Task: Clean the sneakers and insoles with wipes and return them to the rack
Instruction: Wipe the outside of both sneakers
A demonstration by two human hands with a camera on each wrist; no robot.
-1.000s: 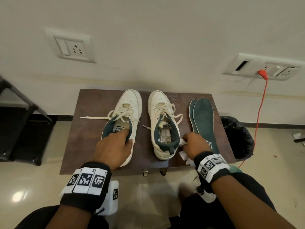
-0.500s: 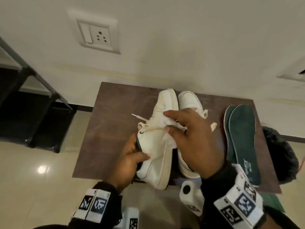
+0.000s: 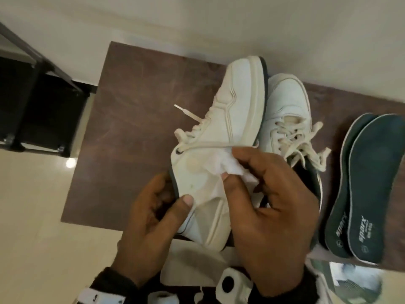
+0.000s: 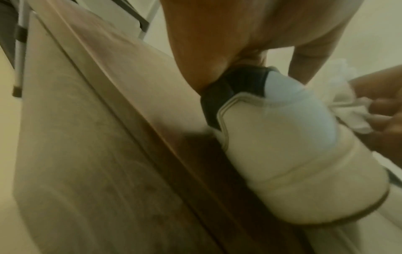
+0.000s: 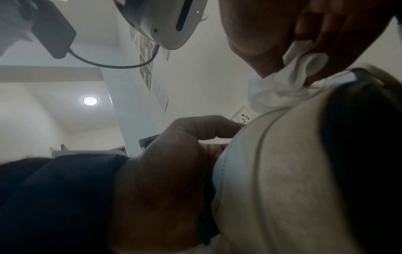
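Left hand (image 3: 151, 227) grips the heel collar of a tipped sneaker (image 3: 221, 145); right hand (image 3: 269, 207) pinches a crumpled wipe (image 3: 230, 167) against its side.

Sneaker on its side over the table's (image 3: 135, 110) near edge, sole toward the second sneaker (image 3: 287, 110), which stands just beside it. Two dark insoles (image 3: 370, 178) overlap at the right edge. Second sneaker's heel hidden behind the right hand. Both wrist views blurred. Black rack (image 3: 32, 102) cut off at left.
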